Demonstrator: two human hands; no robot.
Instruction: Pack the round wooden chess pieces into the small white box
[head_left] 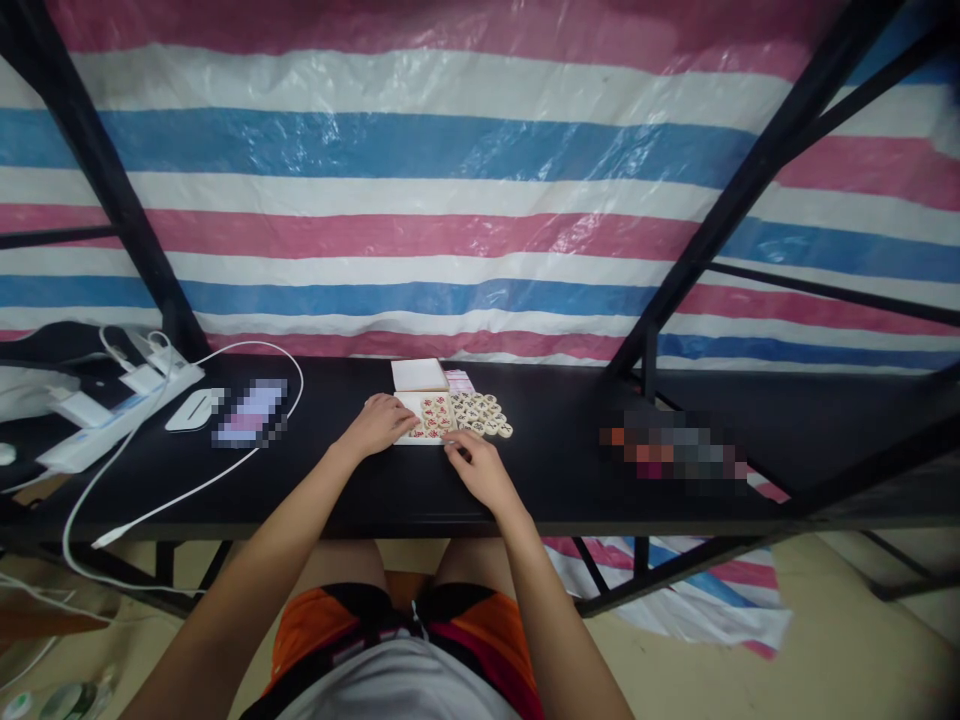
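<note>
A small white box (406, 437) lies on the black tabletop with its lid (418, 375) folded back. Inside it are several round xiangqi pieces with red characters (435, 408). My left hand (379, 424) rests on the box's left side, fingers stretched flat across its edge toward the red pieces. At the box's front right corner is my right hand (478, 467), its thumb and fingers bent together; whatever they pinch is too small to make out. A loose heap of pieces with dark characters (487, 415) sits just right of the box, beyond my right hand.
Pink-and-white paper (460, 381) lies behind the heap. To the left are a phone-like blurred item (253, 412), a white device (191, 410), a power strip (112, 420) and a looping white cable (187, 487). A blurred item (671, 452) lies right. Striped sheeting (420, 150) and black frame bars (720, 210) enclose the desk.
</note>
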